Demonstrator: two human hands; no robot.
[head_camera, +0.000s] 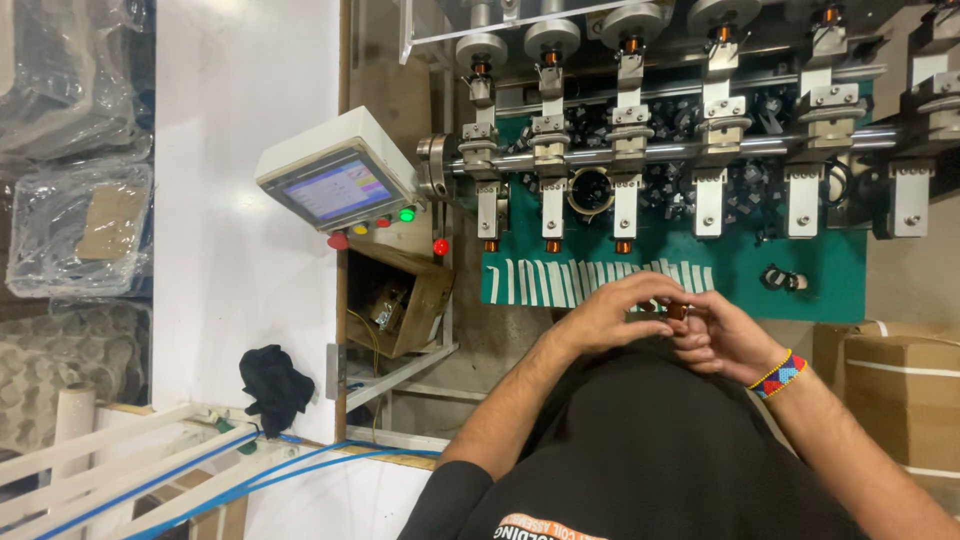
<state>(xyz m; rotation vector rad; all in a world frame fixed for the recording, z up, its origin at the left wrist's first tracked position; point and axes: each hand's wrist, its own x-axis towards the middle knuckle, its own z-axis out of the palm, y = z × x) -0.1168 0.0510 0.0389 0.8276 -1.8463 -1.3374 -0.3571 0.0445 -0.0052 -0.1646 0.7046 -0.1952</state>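
Between both hands, a small copper-wound coil (677, 312) sits pinched: left hand (608, 318) curled over it, right hand (718, 338) closed on its far end. Beyond the grip, several winder spindles (552, 244) carry wound coils already; this one seems mid-handling, not yet set down.

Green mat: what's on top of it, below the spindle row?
On the green mat: a row of white strips along its near edge and one small dark coil part at right. Both hands, left hand and right hand, cover the mat's near edge there.
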